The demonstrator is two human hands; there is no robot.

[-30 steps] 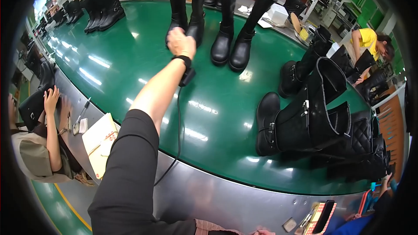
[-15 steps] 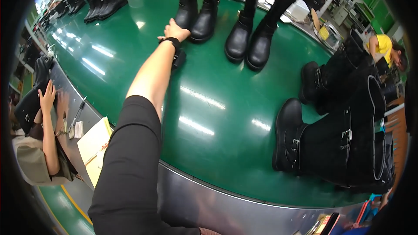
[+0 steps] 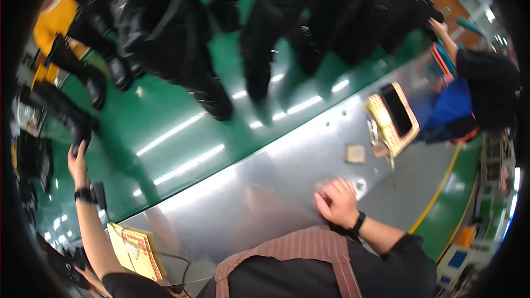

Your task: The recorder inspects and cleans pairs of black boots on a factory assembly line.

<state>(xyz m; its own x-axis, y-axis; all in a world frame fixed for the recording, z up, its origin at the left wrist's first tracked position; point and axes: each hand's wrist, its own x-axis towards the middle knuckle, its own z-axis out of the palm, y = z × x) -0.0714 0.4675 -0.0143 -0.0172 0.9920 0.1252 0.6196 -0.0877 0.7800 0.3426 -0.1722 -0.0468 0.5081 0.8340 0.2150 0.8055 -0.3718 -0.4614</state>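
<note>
At the left, a tall black boot (image 3: 61, 107) stands on the green tabletop (image 3: 182, 143). My left hand (image 3: 78, 164) is at its toe, with the fingers closed round the front of the boot and a dark band on the wrist. Over the bare metal edge of the table (image 3: 259, 187), my right hand (image 3: 338, 203) hovers or rests; its fingers look bent but are smeared by motion. A small pale square block (image 3: 355, 153) lies just beyond that hand.
Several tall black boots (image 3: 171, 38) crowd the far side, blurred. A phone (image 3: 398, 111) lies on a yellow pad at the right, beside a co-worker's dark sleeve (image 3: 488, 72). A yellow notepad (image 3: 135, 251) with a cord sits near my left forearm. Another person in yellow (image 3: 55, 19) stands far left.
My view has swung to the right, so the boots and table appear turned. My left hand stays at a boot toe. My right hand has come into view.
</note>
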